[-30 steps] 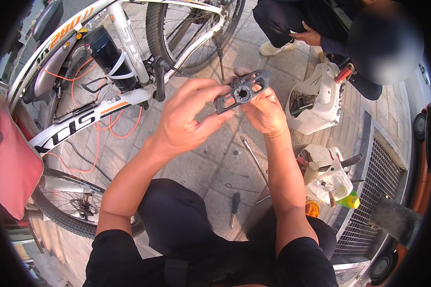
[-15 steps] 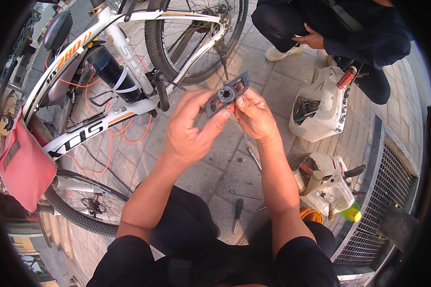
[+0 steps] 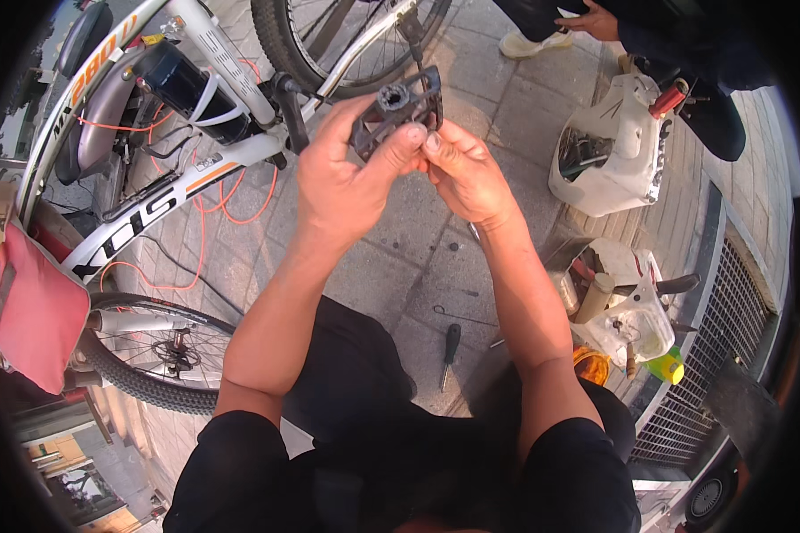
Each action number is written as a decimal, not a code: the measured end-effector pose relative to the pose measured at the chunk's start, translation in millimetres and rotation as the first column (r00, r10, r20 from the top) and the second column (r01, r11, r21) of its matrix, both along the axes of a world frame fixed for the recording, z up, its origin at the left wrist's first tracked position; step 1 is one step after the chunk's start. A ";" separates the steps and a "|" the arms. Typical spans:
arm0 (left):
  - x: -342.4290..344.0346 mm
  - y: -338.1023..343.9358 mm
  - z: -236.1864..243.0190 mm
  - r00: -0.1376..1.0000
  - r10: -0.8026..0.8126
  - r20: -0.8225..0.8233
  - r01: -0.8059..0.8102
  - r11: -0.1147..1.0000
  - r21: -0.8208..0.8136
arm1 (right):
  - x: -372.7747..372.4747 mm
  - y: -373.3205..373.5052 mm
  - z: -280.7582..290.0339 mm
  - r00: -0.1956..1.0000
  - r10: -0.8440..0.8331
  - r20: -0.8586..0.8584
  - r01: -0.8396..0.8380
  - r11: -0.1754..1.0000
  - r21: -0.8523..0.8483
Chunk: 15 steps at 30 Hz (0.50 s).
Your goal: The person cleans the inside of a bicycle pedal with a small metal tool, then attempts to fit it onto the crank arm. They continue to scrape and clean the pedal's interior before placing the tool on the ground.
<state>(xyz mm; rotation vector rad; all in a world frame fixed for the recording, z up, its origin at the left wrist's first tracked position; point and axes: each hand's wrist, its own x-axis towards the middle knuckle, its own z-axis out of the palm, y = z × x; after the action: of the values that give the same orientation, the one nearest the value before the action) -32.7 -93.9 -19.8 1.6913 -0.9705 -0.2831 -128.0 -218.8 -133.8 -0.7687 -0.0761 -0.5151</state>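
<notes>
A dark bicycle pedal (image 3: 395, 101) with a round toothed hub is held up in front of me, tilted so its hub faces upward. My left hand (image 3: 345, 173) grips its left side, thumb along the near edge and fingers behind. At its right end my right hand (image 3: 473, 171) pinches it between thumb and fingers; the fingertips there are partly hidden. The white bicycle (image 3: 187, 173), lying beyond and to the left, has its black crank arm (image 3: 291, 120) close to my left hand.
On the paving are a green-handled screwdriver (image 3: 451, 355) and a bent wire (image 3: 462, 314). Two cut white jugs of tools (image 3: 615, 182) (image 3: 644, 324) stand to the right, beside a metal grate (image 3: 711, 346). Another person's hand (image 3: 593, 21) shows at the far right. An orange cord (image 3: 202, 240) trails near the bicycle.
The pedal has been tilted, so more of its frame and side shows. Both hands keep hold of it and have risen slightly in view. The surroundings have shifted with my head.
</notes>
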 end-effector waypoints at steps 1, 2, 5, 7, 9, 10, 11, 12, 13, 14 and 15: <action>5.1 3.5 -4.2 0.999 -0.025 0.032 0.027 0.998 -0.060 | -2.3 2.3 4.0 0.999 -0.019 -0.046 0.015 0.996 -0.084; 0.5 9.0 8.2 0.996 -0.055 -0.075 0.054 0.998 -0.027 | -9.5 -0.4 10.8 0.995 -0.039 -0.091 0.022 0.985 -0.173; 6.9 59.3 27.7 0.999 -0.004 0.040 0.010 0.988 -0.152 | -30.9 -23.2 21.3 0.917 -0.069 -0.393 -0.051 0.957 -0.286; 13.0 66.6 16.3 1.000 -0.004 0.014 0.008 0.972 -0.235 | -51.5 -59.6 -19.2 0.754 -0.170 -0.635 -0.145 0.899 -0.412; 23.7 72.8 9.6 1.000 0.016 0.010 -0.013 0.969 -0.245 | -57.4 -54.9 -47.0 0.572 -0.376 -0.729 -0.357 0.686 -0.634; 28.9 74.4 8.2 0.999 0.019 0.034 -0.010 0.970 -0.243 | -60.8 -51.0 -59.9 0.487 -0.487 -0.725 -0.475 0.549 -0.688; 30.0 74.5 7.7 0.998 0.016 0.058 -0.002 0.972 -0.237 | -61.2 -51.4 -79.8 0.455 -0.521 -0.722 -0.574 0.448 -0.685; 31.7 74.2 9.5 0.996 0.017 0.089 0.003 0.974 -0.228 | -61.2 -50.9 -103.4 0.429 -0.550 -0.716 -0.663 0.347 -0.663; 31.9 76.1 10.7 0.992 0.021 0.125 0.006 0.977 -0.211 | -63.7 -39.7 -117.4 0.410 -0.574 -0.709 -0.744 0.240 -0.624; 32.3 78.3 11.4 0.986 0.024 0.162 0.008 0.981 -0.194 | -71.2 -24.4 -132.5 0.412 -0.554 -0.723 -0.790 0.179 -0.587; 32.9 79.2 11.9 0.981 0.026 0.193 0.010 0.983 -0.181 | -73.5 -11.6 -138.1 0.417 -0.542 -0.730 -0.826 0.109 -0.553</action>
<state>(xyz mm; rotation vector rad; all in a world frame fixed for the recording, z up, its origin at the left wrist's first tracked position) 0.2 -14.7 -8.0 1.5752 -1.0993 -0.0214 -201.5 -230.4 -271.9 -2.4242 0.6316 0.5516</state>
